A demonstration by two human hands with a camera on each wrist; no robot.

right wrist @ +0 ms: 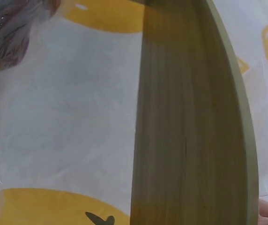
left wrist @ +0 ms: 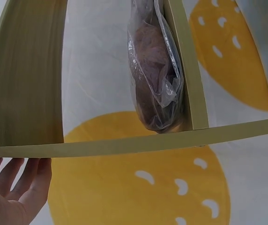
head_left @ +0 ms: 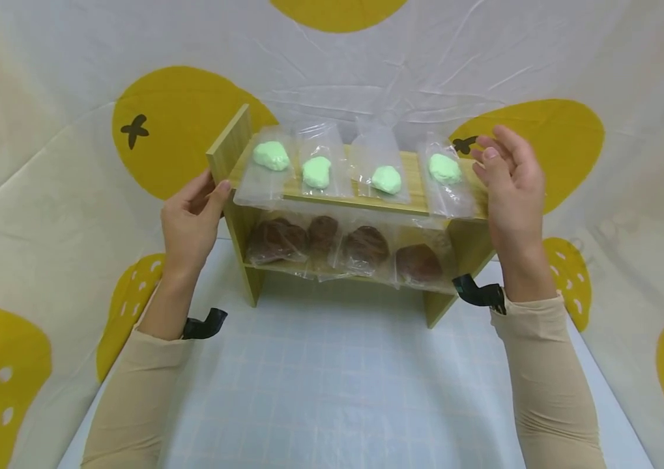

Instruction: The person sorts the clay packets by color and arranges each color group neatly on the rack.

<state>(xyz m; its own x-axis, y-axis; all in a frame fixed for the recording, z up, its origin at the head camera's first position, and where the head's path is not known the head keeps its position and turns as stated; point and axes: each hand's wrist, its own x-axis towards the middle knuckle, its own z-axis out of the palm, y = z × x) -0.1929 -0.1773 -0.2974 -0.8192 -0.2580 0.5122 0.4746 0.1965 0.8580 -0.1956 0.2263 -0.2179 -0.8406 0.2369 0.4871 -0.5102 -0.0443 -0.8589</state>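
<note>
A small two-tier wooden shelf stands on the table. Clear plastic bags with pale green lumps lie in a row on its upper board. Several bags of dark brown lumps sit on the lower board; one brown bag appears in the left wrist view. With fairly straight fingers, my left hand touches the outside of the left side panel, thumb near its front edge. My right hand is raised at the shelf's right end, fingers loosely bent, holding nothing visible. It hides part of that end.
Behind the shelf hangs a white cloth with large yellow shapes. A pale blue gridded tabletop spreads in front. Black wrist mounts stick out from both wrists.
</note>
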